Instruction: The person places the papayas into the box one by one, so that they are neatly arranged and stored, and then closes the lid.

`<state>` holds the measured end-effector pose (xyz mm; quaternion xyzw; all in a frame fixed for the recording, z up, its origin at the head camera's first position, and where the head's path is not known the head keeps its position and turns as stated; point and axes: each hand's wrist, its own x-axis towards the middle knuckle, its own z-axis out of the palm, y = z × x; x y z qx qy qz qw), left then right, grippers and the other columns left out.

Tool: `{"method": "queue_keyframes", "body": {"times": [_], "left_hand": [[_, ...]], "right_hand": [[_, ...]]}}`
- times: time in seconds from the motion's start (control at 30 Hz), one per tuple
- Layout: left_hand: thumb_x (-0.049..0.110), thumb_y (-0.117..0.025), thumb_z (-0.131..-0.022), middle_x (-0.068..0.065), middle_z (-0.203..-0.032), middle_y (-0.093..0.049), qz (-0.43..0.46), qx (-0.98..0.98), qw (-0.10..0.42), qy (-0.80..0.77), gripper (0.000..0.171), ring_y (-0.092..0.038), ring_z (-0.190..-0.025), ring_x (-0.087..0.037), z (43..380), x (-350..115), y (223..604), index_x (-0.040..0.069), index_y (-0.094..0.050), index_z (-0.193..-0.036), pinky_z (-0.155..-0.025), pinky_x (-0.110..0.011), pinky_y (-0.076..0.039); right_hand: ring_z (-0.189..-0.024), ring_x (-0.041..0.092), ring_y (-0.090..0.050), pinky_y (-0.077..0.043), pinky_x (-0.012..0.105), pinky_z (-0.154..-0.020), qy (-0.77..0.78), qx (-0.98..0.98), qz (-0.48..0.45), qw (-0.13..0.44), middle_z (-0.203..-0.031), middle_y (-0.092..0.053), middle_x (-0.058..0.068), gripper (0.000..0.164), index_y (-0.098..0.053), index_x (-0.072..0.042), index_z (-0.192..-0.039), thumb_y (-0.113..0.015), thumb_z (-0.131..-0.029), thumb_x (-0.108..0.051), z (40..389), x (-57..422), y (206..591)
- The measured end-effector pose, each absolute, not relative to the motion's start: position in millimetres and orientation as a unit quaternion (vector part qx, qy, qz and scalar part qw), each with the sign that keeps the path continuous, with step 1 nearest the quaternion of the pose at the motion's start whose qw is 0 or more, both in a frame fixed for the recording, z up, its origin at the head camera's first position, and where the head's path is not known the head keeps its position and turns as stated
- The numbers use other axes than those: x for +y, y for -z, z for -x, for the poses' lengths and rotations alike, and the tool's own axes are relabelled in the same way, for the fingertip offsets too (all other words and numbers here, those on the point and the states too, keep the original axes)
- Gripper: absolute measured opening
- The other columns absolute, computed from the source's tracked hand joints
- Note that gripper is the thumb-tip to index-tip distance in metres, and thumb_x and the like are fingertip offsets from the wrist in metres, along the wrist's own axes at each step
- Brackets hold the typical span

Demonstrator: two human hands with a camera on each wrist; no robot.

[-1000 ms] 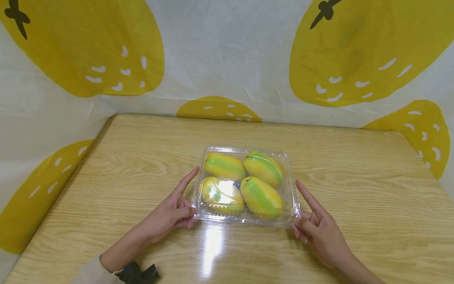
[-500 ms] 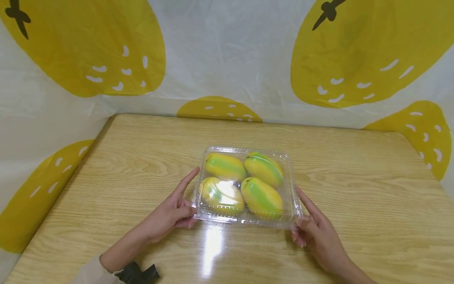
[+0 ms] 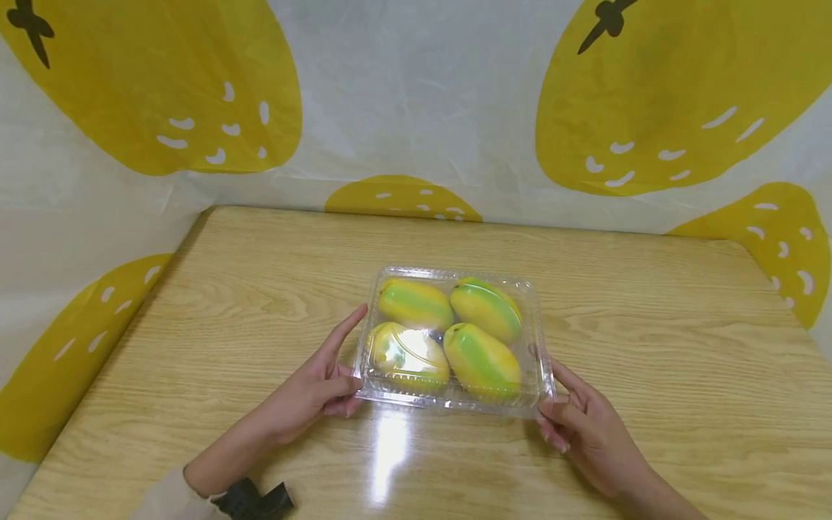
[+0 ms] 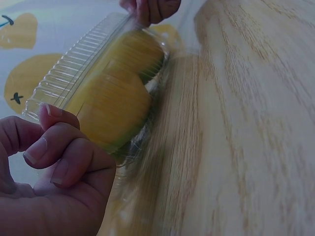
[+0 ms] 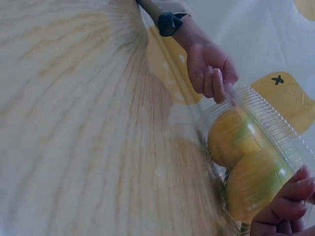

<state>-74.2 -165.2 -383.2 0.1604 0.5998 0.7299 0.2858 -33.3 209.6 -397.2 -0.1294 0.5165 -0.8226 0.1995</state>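
Several yellow-green mangoes point(image 3: 484, 361) lie inside a lidded clear plastic box point(image 3: 448, 406) at the middle of the head view. My left hand point(image 3: 315, 393) pinches the box's near left corner between thumb and curled fingers, its index finger stretched along the left side. At the near right corner my right hand point(image 3: 594, 437) pinches the rim, with the index fingertip showing through the clear edge. Both wrist views show the ribbed side of the box point(image 4: 69, 61) tilted close over the wood, and fingers of the right hand point(image 5: 285, 209) curled at its rim.
The light wooden table point(image 3: 682, 347) extends around the box on all sides. A white sheet with yellow fruit prints point(image 3: 416, 101) hangs behind it and along the left. A black strap point(image 3: 256, 500) sits at the left wrist, by a beige sleeve point(image 3: 172, 498).
The right index finger has moved inward from beside the box to its right edge. The box has shifted very slightly right. My left hand keeps its hold almost unmoved.
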Motion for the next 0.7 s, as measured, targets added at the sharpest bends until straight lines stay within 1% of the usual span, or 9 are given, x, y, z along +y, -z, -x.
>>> {"method": "queue_keyframes", "body": {"times": [0.07, 0.13, 0.23, 0.3, 0.37, 0.43, 0.53, 0.6, 0.7], "left_hand": [[-0.006, -0.048, -0.092, -0.004, -0.062, -0.053, -0.158, 0.6, 0.286, -0.73, 0.089, -0.045, -0.053, -0.011, 74.3, -165.3, 383.2, 0.04, -0.002, -0.152, -0.047, -0.02, -0.031], [-0.006, -0.048, -0.092, -0.004, -0.062, -0.053, -0.158, 0.6, 0.285, -0.731, 0.089, -0.045, -0.052, -0.011, 74.1, -165.3, 383.0, 0.04, -0.002, -0.152, -0.047, -0.02, -0.031], [-0.007, -0.048, -0.091, -0.004, -0.062, -0.053, -0.158, 0.599, 0.284, -0.732, 0.089, -0.043, -0.052, -0.01, 74.0, -165.1, 382.8, 0.04, -0.002, -0.152, -0.048, -0.02, -0.031], [-0.007, -0.048, -0.091, -0.004, -0.062, -0.052, -0.158, 0.599, 0.284, -0.732, 0.089, -0.043, -0.052, -0.01, 73.9, -164.9, 382.6, 0.04, -0.003, -0.152, -0.048, -0.02, -0.031], [-0.007, -0.048, -0.091, -0.004, -0.062, -0.052, -0.158, 0.6, 0.284, -0.731, 0.09, -0.044, -0.052, -0.01, 73.9, -164.8, 382.1, 0.04, -0.003, -0.152, -0.048, -0.02, -0.032], [-0.006, -0.049, -0.091, -0.005, -0.062, -0.052, -0.155, 0.603, 0.285, -0.729, 0.09, -0.047, -0.054, -0.012, 73.8, -164.6, 381.4, 0.042, -0.003, -0.152, -0.049, -0.02, -0.035], [-0.007, -0.049, -0.091, -0.005, -0.062, -0.051, -0.148, 0.611, 0.278, -0.726, 0.09, -0.05, -0.056, -0.013, 73.7, -164.8, 380.6, 0.044, -0.004, -0.151, -0.051, -0.02, -0.042], [-0.007, -0.049, -0.092, -0.005, -0.062, -0.051, -0.142, 0.616, 0.275, -0.725, 0.09, -0.051, -0.056, -0.013, 73.9, -164.8, 380.8, 0.044, -0.005, -0.151, -0.052, -0.02, -0.043], [-0.006, -0.049, -0.092, -0.005, -0.062, -0.052, -0.137, 0.621, 0.272, -0.723, 0.089, -0.048, -0.054, -0.013, 73.8, -164.1, 381.3, 0.044, -0.006, -0.151, -0.05, -0.019, -0.04]], "right_hand": [[-0.062, 0.004, -0.054, -0.044, 0.014, -0.052, 0.825, 0.518, 0.12, 0.194, -0.076, -0.065, 0.003, 0.069, -0.01, -0.006, -0.153, -0.034, -0.092, 0.015, 32.9, 208.9, 397.1], [-0.06, 0.004, -0.052, -0.041, 0.014, -0.05, 0.821, 0.528, 0.11, 0.187, -0.074, -0.064, 0.003, 0.068, -0.015, -0.008, -0.153, -0.035, -0.092, 0.015, 32.3, 208.3, 396.2], [-0.06, 0.004, -0.051, -0.04, 0.014, -0.05, 0.818, 0.535, 0.098, 0.185, -0.073, -0.062, 0.002, 0.068, -0.014, -0.008, -0.153, -0.036, -0.092, 0.014, 31.6, 208.6, 395.3], [-0.061, 0.005, -0.052, -0.042, 0.014, -0.052, 0.821, 0.532, 0.096, 0.186, -0.074, -0.062, 0.002, 0.068, -0.011, -0.007, -0.153, -0.035, -0.093, 0.014, 31.4, 209.0, 395.3], [-0.061, 0.005, -0.052, -0.044, 0.014, -0.054, 0.824, 0.527, 0.095, 0.185, -0.073, -0.061, 0.002, 0.068, -0.013, -0.009, -0.153, -0.035, -0.093, 0.014, 31.3, 209.2, 395.3], [-0.061, 0.005, -0.052, -0.045, 0.014, -0.054, 0.824, 0.531, 0.092, 0.178, -0.073, -0.062, 0.002, 0.067, -0.012, -0.007, -0.152, -0.036, -0.093, 0.014, 31.1, 208.5, 394.8], [-0.058, 0.004, -0.052, -0.047, 0.015, -0.053, 0.807, 0.559, 0.085, 0.173, -0.073, -0.064, 0.003, 0.068, -0.007, -0.003, -0.151, -0.039, -0.093, 0.013, 31.8, 207.8, 392.1], [-0.057, 0.005, -0.053, -0.048, 0.016, -0.052, 0.784, 0.592, 0.079, 0.169, -0.074, -0.065, 0.004, 0.066, -0.009, -0.001, -0.151, -0.042, -0.095, 0.01, 33.0, 208.1, 388.8], [-0.057, 0.008, -0.055, -0.049, 0.02, -0.05, 0.745, 0.641, 0.081, 0.165, -0.073, -0.065, 0.005, 0.061, -0.017, 0.0, -0.151, -0.043, -0.097, 0.005, 34.8, 210.0, 384.1]]}}
